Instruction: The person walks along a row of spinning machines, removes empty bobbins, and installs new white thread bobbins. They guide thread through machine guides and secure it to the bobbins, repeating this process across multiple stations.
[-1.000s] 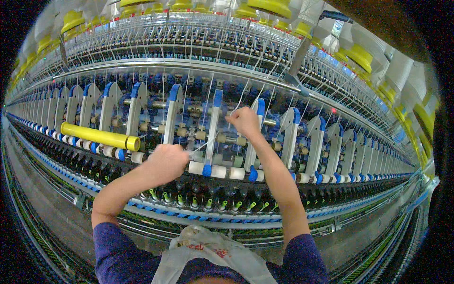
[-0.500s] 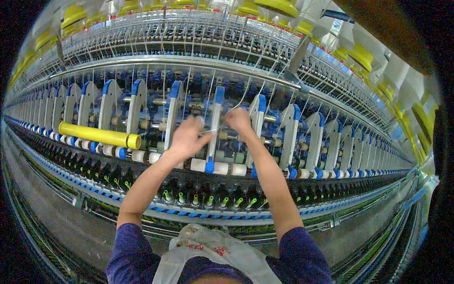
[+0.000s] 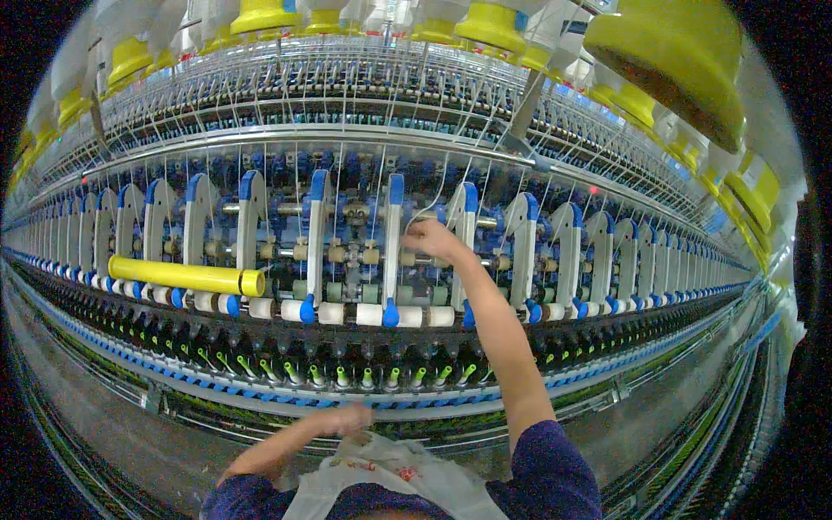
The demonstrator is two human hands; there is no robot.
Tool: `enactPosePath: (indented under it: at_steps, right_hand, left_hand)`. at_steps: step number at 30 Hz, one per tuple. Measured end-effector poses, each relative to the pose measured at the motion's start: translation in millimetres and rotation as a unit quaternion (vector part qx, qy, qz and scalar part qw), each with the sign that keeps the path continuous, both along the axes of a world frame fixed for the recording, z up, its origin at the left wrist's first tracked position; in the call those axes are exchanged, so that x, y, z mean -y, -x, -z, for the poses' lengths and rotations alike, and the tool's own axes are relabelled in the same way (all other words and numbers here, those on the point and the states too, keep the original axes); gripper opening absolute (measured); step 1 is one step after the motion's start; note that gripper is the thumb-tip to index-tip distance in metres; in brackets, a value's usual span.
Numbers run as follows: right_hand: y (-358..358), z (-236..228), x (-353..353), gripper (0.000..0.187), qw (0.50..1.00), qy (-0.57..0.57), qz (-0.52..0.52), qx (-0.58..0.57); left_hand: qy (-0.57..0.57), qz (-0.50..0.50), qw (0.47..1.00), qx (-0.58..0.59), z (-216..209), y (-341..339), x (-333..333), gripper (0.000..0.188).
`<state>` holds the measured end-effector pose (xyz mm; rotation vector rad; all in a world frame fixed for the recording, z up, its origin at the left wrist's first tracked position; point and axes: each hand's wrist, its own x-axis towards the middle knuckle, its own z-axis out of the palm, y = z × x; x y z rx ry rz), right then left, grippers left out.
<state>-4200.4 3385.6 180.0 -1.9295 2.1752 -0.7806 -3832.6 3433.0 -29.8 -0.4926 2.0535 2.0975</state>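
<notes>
A white strand of roving [image 3: 440,189] hangs from above and curves down to my right hand [image 3: 433,241]. The fingers of that hand are pinched on its end, between two grey drafting arms with blue tips; the nearer one, the drafting arm [image 3: 393,251], stands just to the left of the hand. My left hand [image 3: 351,419] is low, at the top of my white apron [image 3: 390,452], in front of the machine. Motion smears its fingers, so whether it holds anything is unclear.
A yellow tube [image 3: 186,276] lies across the drafting arms on the left. White rollers [image 3: 370,314] run along below the arms, above a row of spindles with green tips [image 3: 342,377]. Overhead hang large yellow-based bobbins [image 3: 676,69]. A metal rail [image 3: 347,132] crosses behind.
My left hand has dropped from the drafting arms down to the apron. My right hand stays near the same arm, slightly lower in view, with the roving. The view has tilted up a little.
</notes>
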Motion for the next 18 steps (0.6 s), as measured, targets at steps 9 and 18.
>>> enactPosePath:
  at_steps: [9, 18]
  right_hand:
    - [-118.5, 34.4, -128.9, 0.04, 0.976, 0.209, 0.062, -0.03]
    - [-150.2, 177.2, -462.5, 0.026, 0.934, 0.045, 0.324, 0.146]
  left_hand:
    - [0.091, 0.148, 0.976, 0.128, 117.7, -5.3, -82.4, 0.027]
    - [0.185, 0.427, 0.88, 0.099, 109.4, 135.5, -246.4, 0.033]
